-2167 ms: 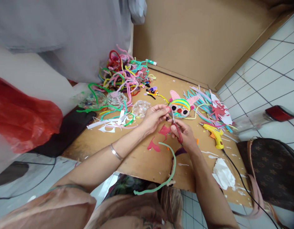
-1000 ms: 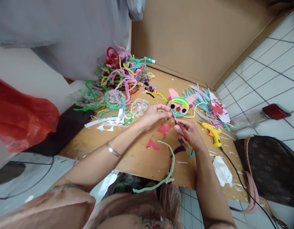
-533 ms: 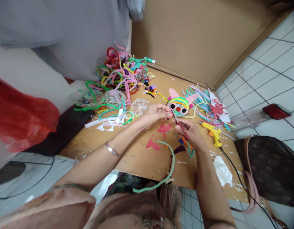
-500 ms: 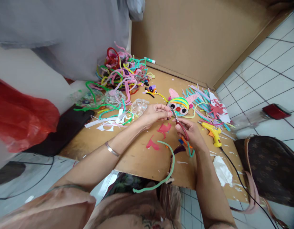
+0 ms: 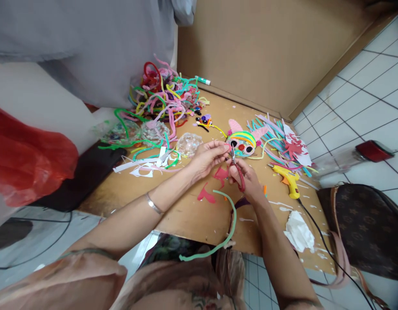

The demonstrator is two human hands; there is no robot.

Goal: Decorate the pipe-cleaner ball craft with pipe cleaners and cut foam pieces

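Between its fingertips my left hand (image 5: 213,156) pinches a small red piece (image 5: 228,147). My right hand (image 5: 245,174) grips red-handled scissors (image 5: 239,175), their blades pointing up at the red piece. Just behind the hands lies a round decorated face (image 5: 245,144) with pink ears, black eyes and a red nose. Red cut scraps (image 5: 206,195) lie on the table below my left hand. A pale green pipe cleaner (image 5: 233,215) curves over the table's front edge.
A heap of coloured pipe cleaners (image 5: 166,97) fills the back left, near clear plastic pieces (image 5: 189,144). To the right are a yellow glue gun (image 5: 291,181) with a cord, crumpled white tissue (image 5: 298,230), more pipe cleaners (image 5: 274,137) and a brown bag (image 5: 366,228).
The scissors and my right hand have shifted left and turned more upright. My left hand has tilted slightly, with the red piece now showing at its fingertips.
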